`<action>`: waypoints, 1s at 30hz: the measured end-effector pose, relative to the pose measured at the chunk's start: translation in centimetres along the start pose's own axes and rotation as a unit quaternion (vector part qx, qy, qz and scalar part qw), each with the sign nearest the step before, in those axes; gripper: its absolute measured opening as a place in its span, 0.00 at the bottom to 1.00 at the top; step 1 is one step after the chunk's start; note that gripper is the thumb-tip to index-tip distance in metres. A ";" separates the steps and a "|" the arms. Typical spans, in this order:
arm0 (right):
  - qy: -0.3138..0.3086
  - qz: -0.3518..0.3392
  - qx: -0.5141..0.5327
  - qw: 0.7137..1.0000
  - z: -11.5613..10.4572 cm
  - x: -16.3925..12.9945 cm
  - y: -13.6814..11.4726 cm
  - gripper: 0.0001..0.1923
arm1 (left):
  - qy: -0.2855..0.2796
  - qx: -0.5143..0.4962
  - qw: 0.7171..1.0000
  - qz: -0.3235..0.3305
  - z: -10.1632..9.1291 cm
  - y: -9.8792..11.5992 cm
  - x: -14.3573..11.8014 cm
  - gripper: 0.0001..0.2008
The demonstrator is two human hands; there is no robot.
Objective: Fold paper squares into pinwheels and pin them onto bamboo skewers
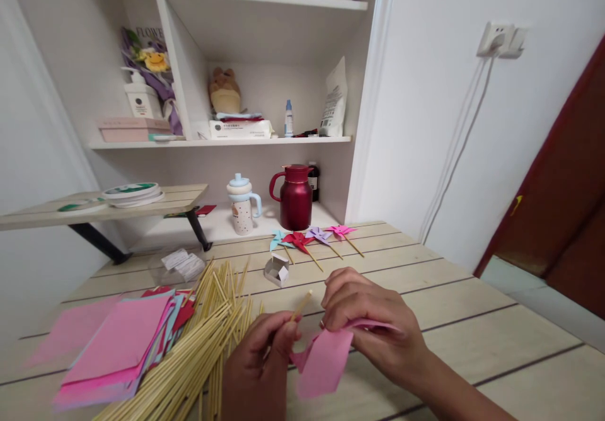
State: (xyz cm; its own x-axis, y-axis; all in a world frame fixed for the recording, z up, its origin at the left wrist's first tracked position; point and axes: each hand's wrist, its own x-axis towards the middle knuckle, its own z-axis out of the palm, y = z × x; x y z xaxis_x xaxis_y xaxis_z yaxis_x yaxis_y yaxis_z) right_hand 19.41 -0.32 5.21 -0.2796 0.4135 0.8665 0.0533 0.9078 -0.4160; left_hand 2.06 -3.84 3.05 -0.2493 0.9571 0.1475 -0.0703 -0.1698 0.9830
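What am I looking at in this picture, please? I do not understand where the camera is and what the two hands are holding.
There is no machine: a person works with bare hands, and the one camera sits on the person's head, looking forward and down.

The left hand pinches a thin wooden stick. The right hand holds a folded pink paper piece.

On the wooden table lie a pile of sticks, a stack of coloured paper sheets, a small white box and four finished paper pinwheels. Behind them stand a red jug and a cup with a blue lid, below white shelves.
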 end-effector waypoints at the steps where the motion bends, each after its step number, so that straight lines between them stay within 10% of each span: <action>1: 0.001 -0.004 0.003 1.000 0.0 0.0 0.1 0.04 | -0.015 -0.019 0.999 -0.029 0.1 0.0 0.1 0.15; 25: 0.002 -0.012 0.009 1.000 0.1 0.1 0.2 0.03 | -0.254 -0.169 0.933 -0.191 0.0 -0.8 1.5 0.21; 30: 0.060 0.120 0.079 0.988 0.0 -0.1 0.4 0.08 | -0.233 -0.195 0.929 -0.212 0.1 -1.0 1.5 0.20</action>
State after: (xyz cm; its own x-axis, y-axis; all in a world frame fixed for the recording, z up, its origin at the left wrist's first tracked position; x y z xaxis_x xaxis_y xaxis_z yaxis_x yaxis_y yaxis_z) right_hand 19.46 -0.02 4.98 -0.1610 0.6290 0.7606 -0.0496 0.7645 -0.6427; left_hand 1.89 -2.20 2.34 0.3204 0.9393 -0.1229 -0.4344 0.2610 0.8621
